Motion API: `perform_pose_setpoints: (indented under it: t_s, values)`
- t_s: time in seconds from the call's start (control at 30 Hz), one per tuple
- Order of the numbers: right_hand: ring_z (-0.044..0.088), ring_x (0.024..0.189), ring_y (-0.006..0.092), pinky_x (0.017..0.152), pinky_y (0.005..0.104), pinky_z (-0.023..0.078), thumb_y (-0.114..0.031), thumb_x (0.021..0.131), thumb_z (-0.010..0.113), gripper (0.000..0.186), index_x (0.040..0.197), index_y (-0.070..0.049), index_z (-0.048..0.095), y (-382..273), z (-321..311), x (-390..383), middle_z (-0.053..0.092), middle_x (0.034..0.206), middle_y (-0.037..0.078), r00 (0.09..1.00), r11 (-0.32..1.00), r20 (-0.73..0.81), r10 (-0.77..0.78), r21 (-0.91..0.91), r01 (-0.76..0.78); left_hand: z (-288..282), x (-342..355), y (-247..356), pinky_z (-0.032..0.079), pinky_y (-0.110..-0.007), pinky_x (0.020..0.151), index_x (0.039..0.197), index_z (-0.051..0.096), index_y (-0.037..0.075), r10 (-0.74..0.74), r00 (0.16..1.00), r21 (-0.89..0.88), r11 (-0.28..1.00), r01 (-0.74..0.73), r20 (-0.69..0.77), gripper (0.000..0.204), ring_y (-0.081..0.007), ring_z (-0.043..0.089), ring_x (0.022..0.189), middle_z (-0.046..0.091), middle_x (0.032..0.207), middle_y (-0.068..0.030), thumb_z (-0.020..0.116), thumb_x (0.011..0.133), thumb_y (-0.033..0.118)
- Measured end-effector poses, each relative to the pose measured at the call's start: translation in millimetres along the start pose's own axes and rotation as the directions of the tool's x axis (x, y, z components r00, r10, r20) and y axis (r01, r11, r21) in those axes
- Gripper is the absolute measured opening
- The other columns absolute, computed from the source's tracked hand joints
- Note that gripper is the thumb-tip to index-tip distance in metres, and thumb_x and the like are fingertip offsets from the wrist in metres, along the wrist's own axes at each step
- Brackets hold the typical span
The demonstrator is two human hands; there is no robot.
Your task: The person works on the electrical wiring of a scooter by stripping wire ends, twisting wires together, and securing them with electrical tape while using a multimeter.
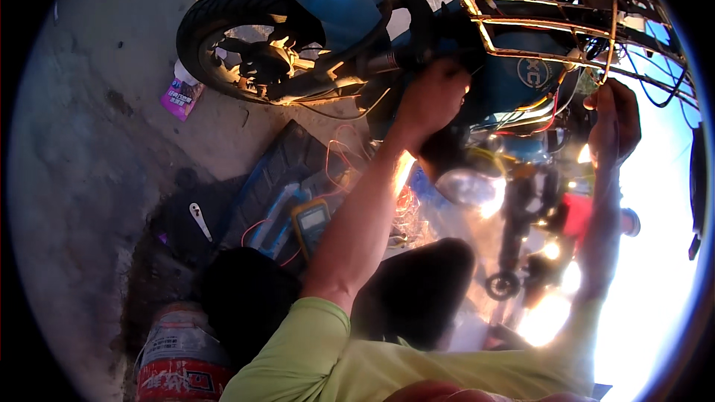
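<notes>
A blue electric scooter (514, 78) stands ahead of me, its front wheel (223, 52) to the left and a rusty wire basket (547, 26) at upper right. My left hand (438, 98) is closed against the scooter's dark front part, below the fork; whatever is in its fingers is hidden. To the right, my right hand (617, 120) is raised under the basket's edge, thumb and fingers pinched together beside thin wires. Glare hides what they hold, if anything. Loose red and yellow wires (551, 108) run along the blue body between my hands.
Below my left forearm lie a multimeter (311, 219) and thin red leads on a dark mat (279, 156). A white-handled tool (199, 221) is left of them. A purple packet (181, 98) lies near the wheel. A red-and-grey bucket (182, 357) stands at lower left. Strong sunlight washes out the right side.
</notes>
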State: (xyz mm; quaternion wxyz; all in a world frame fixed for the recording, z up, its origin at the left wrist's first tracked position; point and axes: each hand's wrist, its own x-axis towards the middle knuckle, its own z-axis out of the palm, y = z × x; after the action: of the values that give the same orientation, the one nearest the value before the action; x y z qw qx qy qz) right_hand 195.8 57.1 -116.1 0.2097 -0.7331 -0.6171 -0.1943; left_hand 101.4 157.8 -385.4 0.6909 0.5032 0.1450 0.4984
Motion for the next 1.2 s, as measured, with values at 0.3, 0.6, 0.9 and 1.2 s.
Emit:
perform_pose_setpoints:
  t_s: [0.3, 0.6, 0.9, 1.2]
  values:
    - [0.062, 0.074, 0.0095, 0.071, 0.0244, 0.051, -0.013, 0.098, 0.063, 0.019, 0.110, 0.001, 0.068, -17.5, -22.4, -17.4, 0.067, 0.082, 0.004, 0.992, 0.969, -0.027, 0.120, 0.219, -0.111, -22.9, -16.5, 26.5, 0.050, -0.035, 0.065, 0.092, 0.069, 0.001, -0.343, 0.937, -0.054, 0.936, 0.347, 0.063, 0.021, -0.0235, 0.067, 0.069, 0.069, 0.076, -0.0166, 0.064, 0.086, 0.020]
    - [0.062, 0.067, 0.0117, 0.067, 0.0254, 0.048, -0.025, 0.096, 0.067, 0.028, 0.109, 0.001, 0.068, 19.1, -10.1, -18.0, 0.066, 0.079, 0.004, 0.994, 0.801, -0.026, 0.109, 0.594, -0.072, -26.4, -23.9, 23.9, 0.044, -0.029, 0.056, 0.090, 0.071, 0.002, -0.356, 0.934, -0.045, 0.934, 0.354, -0.026, 0.018, -0.0149, 0.061, 0.062, 0.063, 0.067, -0.0050, 0.066, 0.083, 0.017]
    - [0.060, 0.071, 0.0147, 0.069, 0.0276, 0.047, -0.024, 0.101, 0.059, 0.026, 0.108, 0.000, 0.067, 50.7, 26.5, -24.9, 0.064, 0.085, 0.005, 0.991, 0.246, -0.112, -0.074, 0.961, 0.127, -98.7, -58.0, -168.5, 0.055, -0.032, 0.068, 0.102, 0.070, 0.003, 0.016, 0.988, -0.089, 0.996, -0.003, 0.151, 0.016, -0.0184, 0.067, 0.079, 0.070, 0.088, -0.0069, 0.063, 0.091, 0.013]
    - [0.061, 0.066, 0.0136, 0.057, 0.0271, 0.053, -0.022, 0.096, 0.070, 0.026, 0.114, -0.004, 0.065, 121.3, 19.6, -132.4, 0.063, 0.080, 0.004, 0.993, -0.017, -0.093, -0.069, 0.996, 0.092, -40.7, -57.0, -54.9, 0.048, -0.036, 0.070, 0.079, 0.059, 0.010, -0.636, 0.754, 0.212, 0.769, 0.603, 0.164, 0.020, -0.0160, 0.050, 0.059, 0.052, 0.065, -0.0013, 0.057, 0.097, 0.017]
